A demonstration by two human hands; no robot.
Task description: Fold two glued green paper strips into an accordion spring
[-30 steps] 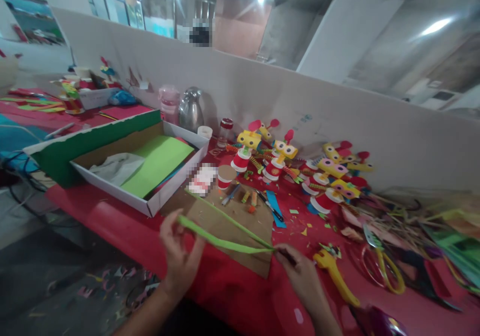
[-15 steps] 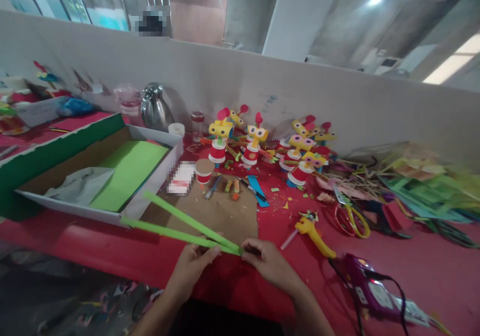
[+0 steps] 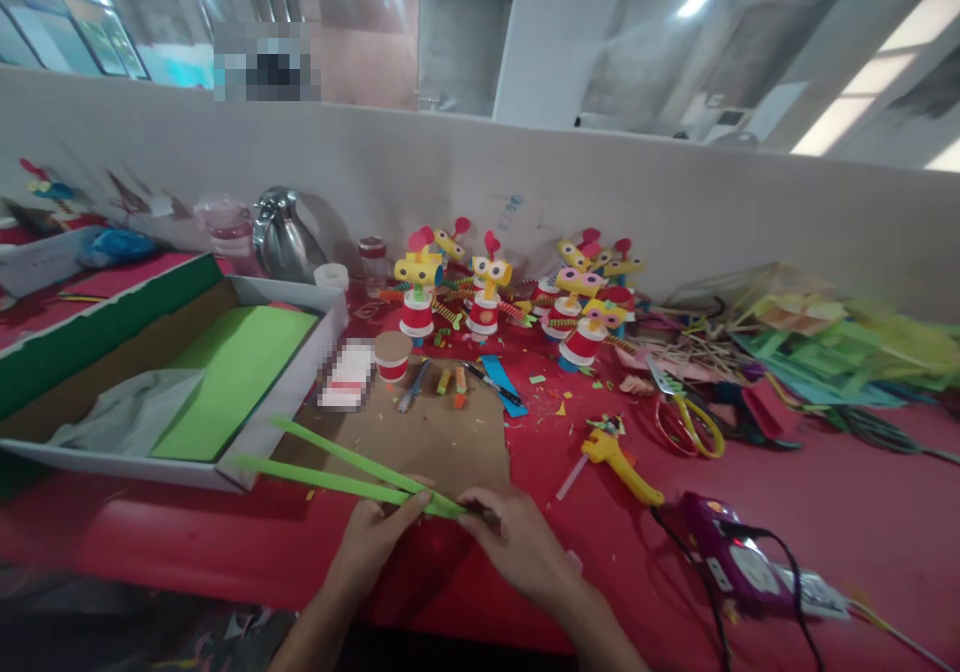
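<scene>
Two long green paper strips (image 3: 345,480) meet at their right ends and fan apart toward the left. My left hand (image 3: 379,537) pinches them a little short of the joined end, thumb on top. At that end, the fingers of my right hand (image 3: 514,532) are closed on the strips. Both hands are above the near edge of a brown cardboard sheet (image 3: 420,437). On the sheet lie a pen (image 3: 414,387) and two small folded paper springs (image 3: 460,388). A paper cup (image 3: 392,357) with a brown top stands at its far edge.
Left is a box (image 3: 300,352) with green paper sheets (image 3: 240,372). Several paper-cup figures (image 3: 487,302) stand along the wall. Scissors (image 3: 686,417), a yellow glue gun (image 3: 622,467), a purple power strip (image 3: 739,557) with cords and a paper pile (image 3: 832,332) are right. A steel jug (image 3: 285,237) stands behind.
The view has shifted, so the table's things sit slightly further left. Both hands still hold the green strips, and my right fingers have curled closer over the joined end.
</scene>
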